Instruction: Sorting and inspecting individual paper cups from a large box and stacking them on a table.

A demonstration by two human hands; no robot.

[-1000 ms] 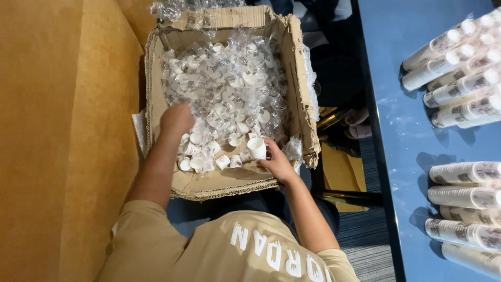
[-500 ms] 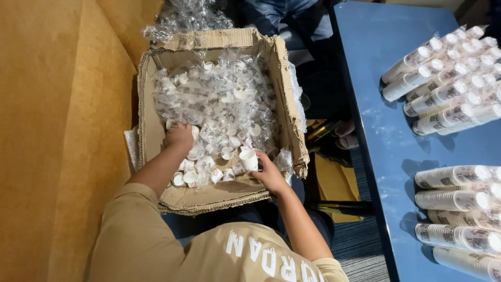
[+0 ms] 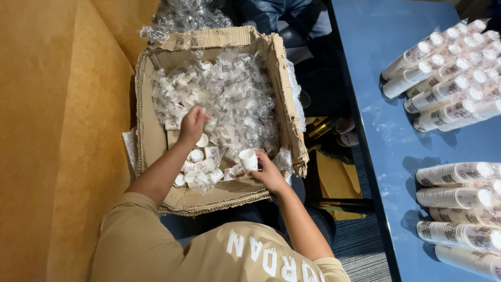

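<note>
The fingers (image 3: 259, 163) of the right hand (image 3: 269, 175) are closed around a small white paper cup (image 3: 248, 159), now lifted a little higher over the near corner of the cardboard box (image 3: 148, 141). Its long axis is almost upright, mouth upward. The left hand (image 3: 192, 124) has moved deeper into the wrapped cups (image 3: 229, 99), fingers curled down; I cannot tell whether they hold something.

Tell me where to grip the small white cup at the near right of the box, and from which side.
Grip the small white cup by its side wall just below the rim, coming from the near right, where the right hand already is. It stands apart from the plastic-wrapped cups, mouth facing up, so its wall is probably free.
</note>
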